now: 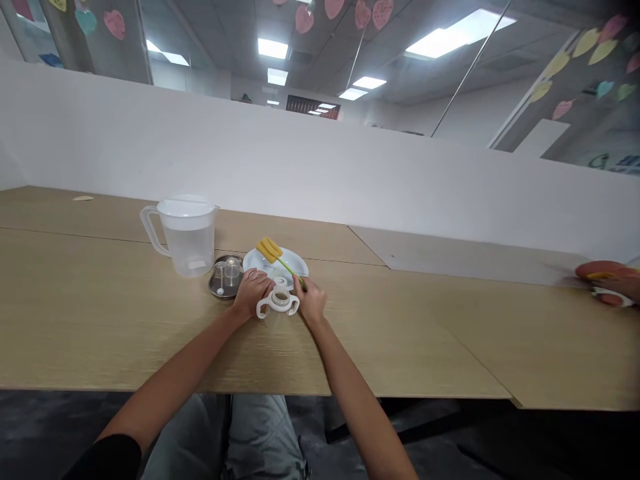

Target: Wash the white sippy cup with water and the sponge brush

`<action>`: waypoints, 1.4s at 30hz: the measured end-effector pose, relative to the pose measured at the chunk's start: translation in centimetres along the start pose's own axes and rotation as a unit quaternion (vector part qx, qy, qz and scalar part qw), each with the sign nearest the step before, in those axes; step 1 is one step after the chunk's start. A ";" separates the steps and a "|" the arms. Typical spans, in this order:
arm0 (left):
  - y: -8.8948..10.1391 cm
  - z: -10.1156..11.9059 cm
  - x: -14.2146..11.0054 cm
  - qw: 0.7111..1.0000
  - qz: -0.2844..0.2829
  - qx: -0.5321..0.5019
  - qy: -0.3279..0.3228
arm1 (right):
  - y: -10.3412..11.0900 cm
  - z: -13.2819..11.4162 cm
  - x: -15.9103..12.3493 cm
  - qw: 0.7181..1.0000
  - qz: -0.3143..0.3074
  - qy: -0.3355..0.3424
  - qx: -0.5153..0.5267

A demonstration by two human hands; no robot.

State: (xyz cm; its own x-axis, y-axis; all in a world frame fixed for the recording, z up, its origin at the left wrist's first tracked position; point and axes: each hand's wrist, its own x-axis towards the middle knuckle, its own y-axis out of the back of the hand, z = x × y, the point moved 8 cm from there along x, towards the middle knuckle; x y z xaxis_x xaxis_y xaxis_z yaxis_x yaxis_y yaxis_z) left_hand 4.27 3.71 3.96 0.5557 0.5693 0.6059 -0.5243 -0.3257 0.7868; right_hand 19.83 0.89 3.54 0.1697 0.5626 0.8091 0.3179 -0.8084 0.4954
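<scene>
My right hand grips the green handle of a sponge brush, whose yellow head tilts up to the left over a white plate. Between my hands is a white two-handled ring, apparently around the mouth of a clear bottle. A smaller white ring-shaped part lies just behind it. My left hand is closed beside the ring, at the plate's near left edge; what its fingers hold is hidden. Left of it, a small round metal tray carries a clear cup-like piece and a thin stemmed part.
A translucent pitcher with liquid in it stands behind the metal tray, its handle to the left. At the far right, a blurred hand and red-orange objects show at the table's edge. A white wall runs behind the wooden table.
</scene>
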 end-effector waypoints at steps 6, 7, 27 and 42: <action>-0.2 -0.4 -0.2 0.999 0.045 -0.008 0.014 | 0.4 -0.1 0.0 1.000 0.020 0.010 0.000; -0.3 -0.4 -0.2 0.999 0.045 -0.005 0.012 | 0.5 -0.1 0.0 1.000 0.024 0.012 0.000; 0.3 -0.1 -0.8 0.997 0.073 -0.025 0.019 | 3.7 -0.1 -0.1 0.993 0.110 0.024 0.043; 0.8 -3.6 6.4 0.987 -0.115 0.027 0.112 | 2.9 1.8 -0.5 0.988 0.104 -0.081 0.079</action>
State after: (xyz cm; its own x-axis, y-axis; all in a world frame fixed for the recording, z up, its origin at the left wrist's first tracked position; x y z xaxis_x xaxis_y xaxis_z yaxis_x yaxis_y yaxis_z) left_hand 5.06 9.79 8.06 0.4966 0.7834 0.3738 -0.3625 -0.2041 0.9094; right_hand 22.29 -1.44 3.97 0.3887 0.4179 0.8211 0.3994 -0.8796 0.2586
